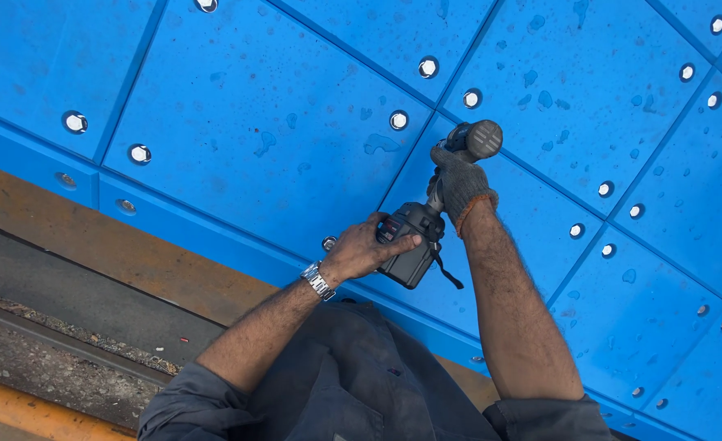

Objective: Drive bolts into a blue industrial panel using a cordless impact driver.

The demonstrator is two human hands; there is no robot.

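The right hand [459, 181], in a grey knit work glove with an orange cuff, is closed around the grip of a black cordless power tool [434, 214]. The tool's round head [482, 139] sits just past the gloved fingers, up against the blue surface near a seam between panels. It looks like an impact driver or wrench, though the working end is hidden, so I cannot tell exactly which. The left hand [365, 247], bare, lies with its fingers curled over the tool's battery pack [410, 253] at the lower end, steadying it; a metal wristwatch [317, 281] shows on that wrist. A short black strap [446, 273] hangs from the base of the tool.

The tool is held against large blue panels [255, 122] laid edge to edge, with dark seams between them and round recessed holes holding shiny bolt heads [398, 120]. Several such bolts lie near the tool head, one just up and left of it at [471, 99]. Darker wet-looking blotches mark the blue surface. Below the panels runs a rusty brown steel ledge [132, 253], then a gritty grey strip [42, 359] with an orange edge [26, 412]. The person's dark grey clothing [353, 384] fills the bottom of the view, sleeves rolled up.
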